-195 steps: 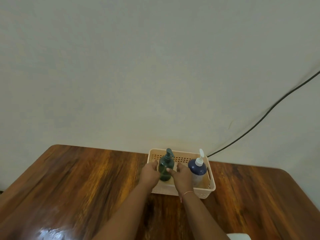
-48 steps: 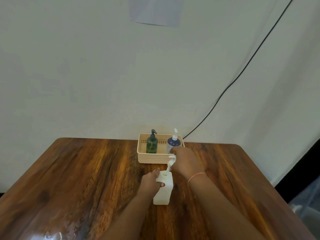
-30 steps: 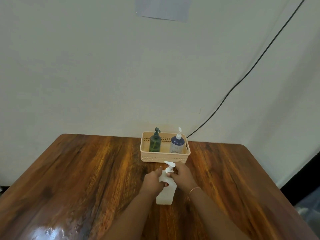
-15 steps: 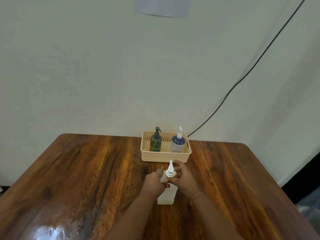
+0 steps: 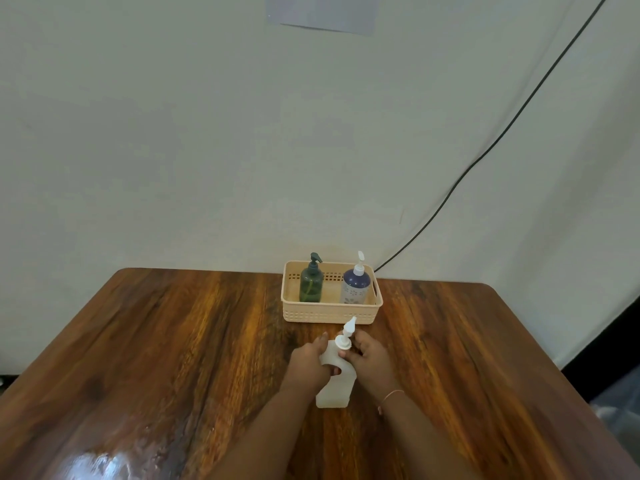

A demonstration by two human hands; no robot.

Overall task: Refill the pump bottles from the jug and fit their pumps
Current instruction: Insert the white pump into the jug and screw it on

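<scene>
White pump bottle (image 5: 335,382) is standing upright on the wooden table (image 5: 173,341) just in front of the beige basket (image 5: 329,315), with the left hand (image 5: 308,362) gripping its upper body and the right hand (image 5: 367,356) pinching the collar of its white pump (image 5: 346,336). To seat it well, I judge, the left should be bracing the body while the right is turning the collar squarely, avoiding cross-threading.
</scene>
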